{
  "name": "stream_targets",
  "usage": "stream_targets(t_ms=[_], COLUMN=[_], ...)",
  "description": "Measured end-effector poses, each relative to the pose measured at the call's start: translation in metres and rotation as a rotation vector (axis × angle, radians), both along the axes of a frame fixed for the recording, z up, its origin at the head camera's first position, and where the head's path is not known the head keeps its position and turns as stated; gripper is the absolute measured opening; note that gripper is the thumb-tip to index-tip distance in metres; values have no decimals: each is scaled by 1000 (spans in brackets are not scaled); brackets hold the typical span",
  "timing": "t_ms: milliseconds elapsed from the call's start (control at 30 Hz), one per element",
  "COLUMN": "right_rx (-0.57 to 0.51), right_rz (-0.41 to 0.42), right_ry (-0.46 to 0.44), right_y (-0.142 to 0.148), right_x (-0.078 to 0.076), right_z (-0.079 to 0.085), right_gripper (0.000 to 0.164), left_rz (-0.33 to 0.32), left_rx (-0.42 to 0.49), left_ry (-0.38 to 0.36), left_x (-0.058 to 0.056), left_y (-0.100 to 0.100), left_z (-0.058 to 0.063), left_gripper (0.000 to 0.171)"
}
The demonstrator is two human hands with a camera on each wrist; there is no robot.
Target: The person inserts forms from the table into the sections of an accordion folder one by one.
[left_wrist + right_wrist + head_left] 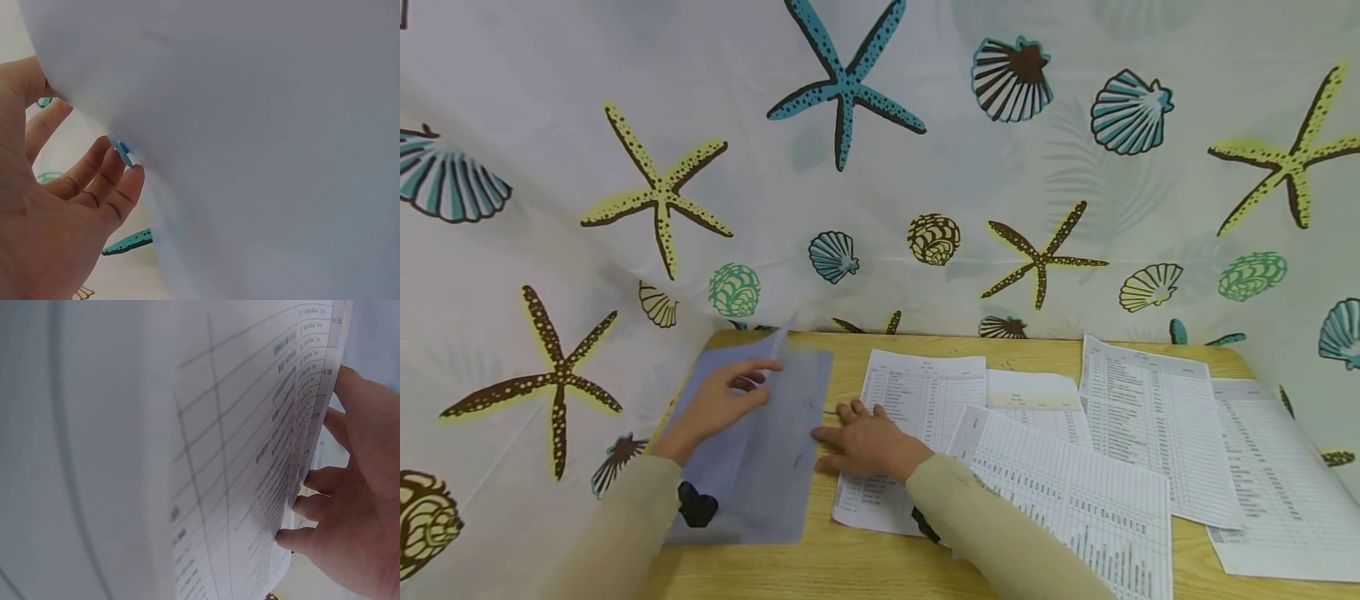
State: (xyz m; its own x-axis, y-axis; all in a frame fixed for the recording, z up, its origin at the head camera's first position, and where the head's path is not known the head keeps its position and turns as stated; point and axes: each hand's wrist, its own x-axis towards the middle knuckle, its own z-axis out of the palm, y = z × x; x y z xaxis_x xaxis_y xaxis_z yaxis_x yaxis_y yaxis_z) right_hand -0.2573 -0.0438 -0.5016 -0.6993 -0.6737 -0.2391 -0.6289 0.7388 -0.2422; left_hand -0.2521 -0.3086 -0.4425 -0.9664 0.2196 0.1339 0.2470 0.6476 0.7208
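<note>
On the left of the table lies a translucent bluish plastic folder (pixel 782 467), its top flap lifted. My left hand (pixel 730 398) holds the flap's raised edge with its fingers. In the left wrist view, the fingertips of the left hand (pixel 69 169) meet the edge beside a small blue snap button (pixel 122 150). Just right of the folder, a printed sheet (pixel 917 400) with table rows lies flat. My right hand (pixel 867 442) rests on that sheet's left side with fingers spread. The right wrist view has fingertips of the right hand (pixel 356 475) against a printed sheet (pixel 250 425).
More printed sheets lie at right: a tilted one (pixel 1075 500) in front, one behind (pixel 1157 425), one at the far right (pixel 1285 475). A partly covered paper (pixel 1037 400) has a beige band. Patterned cloth (pixel 887 208) stands around the wooden table (pixel 820 575).
</note>
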Motion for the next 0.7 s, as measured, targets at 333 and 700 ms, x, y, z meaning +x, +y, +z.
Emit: stream_targets(t_ms=[333,700], right_rx=[-20,-6], right_rz=[6,7], right_ry=[-7,12], right_y=[2,2], right_x=[4,4], right_z=[7,5], right_gripper=[61,63], left_rz=[32,96], left_rx=[92,58], left_ry=[-63,-107], left_x=[1,6], left_y=[-26,-51], left_z=[24,43], left_gripper=[51,58])
